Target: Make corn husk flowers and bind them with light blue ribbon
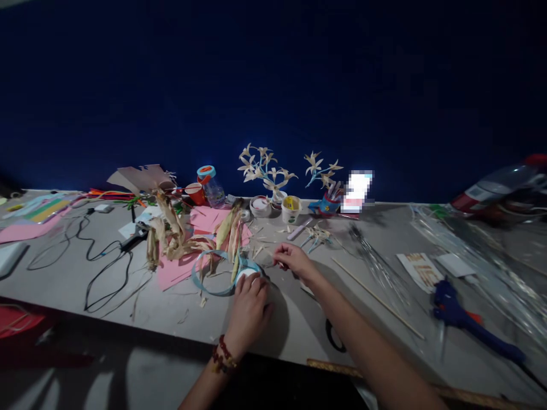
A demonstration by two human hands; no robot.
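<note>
My left hand [252,299], with a beaded bracelet at the wrist, rests with bent fingers on a roll of light-blue tape [253,264] on the table. A loose loop of blue ribbon [195,276] curls out to the left of it. To the right, my right hand [294,261] hovers low over the table with thumb and fingers pinched; what they hold, if anything, is too small to name. Dried corn husks [171,233] lie left of my hands on pink paper [171,274]. Small husk flowers with blue stems [317,236] lie beyond my right hand.
Husk flower sprays [260,165] stand at the back beside a white tub [291,209] and a blurred bright screen [357,191]. A thin stick [376,296], wires [378,256] and a blue glue gun [461,316] lie right. Black cables [106,256] cross the left side.
</note>
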